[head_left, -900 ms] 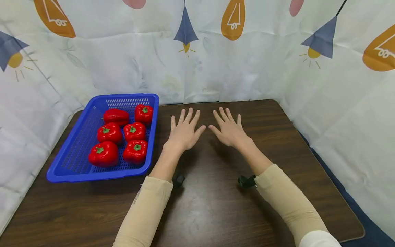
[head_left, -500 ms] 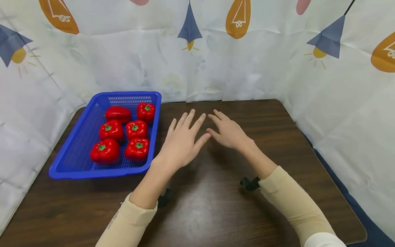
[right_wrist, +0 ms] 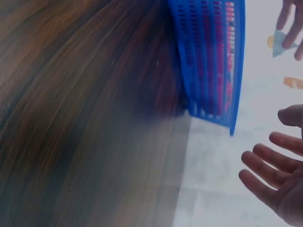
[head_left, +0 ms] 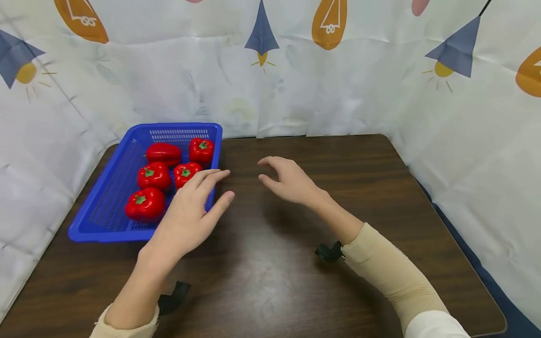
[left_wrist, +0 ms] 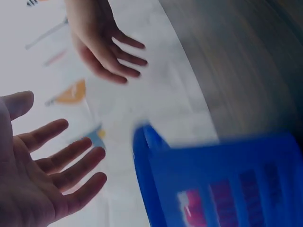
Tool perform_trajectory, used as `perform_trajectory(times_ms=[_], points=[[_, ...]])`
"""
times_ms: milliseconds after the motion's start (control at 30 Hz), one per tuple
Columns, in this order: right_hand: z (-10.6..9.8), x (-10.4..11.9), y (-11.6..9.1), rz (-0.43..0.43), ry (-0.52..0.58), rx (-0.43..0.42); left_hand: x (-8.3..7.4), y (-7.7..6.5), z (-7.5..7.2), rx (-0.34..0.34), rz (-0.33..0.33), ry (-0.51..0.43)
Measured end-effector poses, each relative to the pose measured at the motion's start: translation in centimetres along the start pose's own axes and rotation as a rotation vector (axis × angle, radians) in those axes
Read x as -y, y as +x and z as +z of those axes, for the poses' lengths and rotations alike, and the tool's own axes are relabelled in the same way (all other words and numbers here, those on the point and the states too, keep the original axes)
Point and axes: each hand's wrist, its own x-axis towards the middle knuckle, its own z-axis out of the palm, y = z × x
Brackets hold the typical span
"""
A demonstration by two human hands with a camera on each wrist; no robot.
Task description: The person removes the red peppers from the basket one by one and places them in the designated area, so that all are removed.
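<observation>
Several red bell peppers with green stem ends, one of them this pepper (head_left: 145, 205), lie in a blue plastic basket (head_left: 111, 236) on the left of the table. My left hand (head_left: 186, 216) is over the basket's near right corner, fingers spread and loosely bent, overlapping part of it and hiding one pepper in the head view. Nothing is in that hand. To the right, my right hand (head_left: 291, 183) is above the table, fingers pointing left towards the basket, likewise holding nothing. In the left wrist view the basket wall (left_wrist: 227, 165) is beside the left hand's fingers (left_wrist: 78, 172).
The brown wood-grain table (head_left: 270, 281) carries the basket. A white curtain (head_left: 359, 94) printed with lamps and bulbs hangs along the back and both sides. Dark straps (head_left: 329, 252) hang at the wrists.
My left hand has moved left and towards me, from the table's middle to over the basket's corner. The right hand has shifted left, its fingers now more bent. The peppers stay in place.
</observation>
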Motion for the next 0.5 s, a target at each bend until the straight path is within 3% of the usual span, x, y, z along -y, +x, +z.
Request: perform_trajectory(times_ms=[333,500], points=[[2.5,3.0,2.0,-0.109,0.087,-0.039,4.9,-2.0,-3.6,-0.125,-0.150,-0.026],[4.1,4.4,2.9,-0.165,0.102,-0.009,7.6,-3.2,-5.2,-0.175,-0.281,-0.001]])
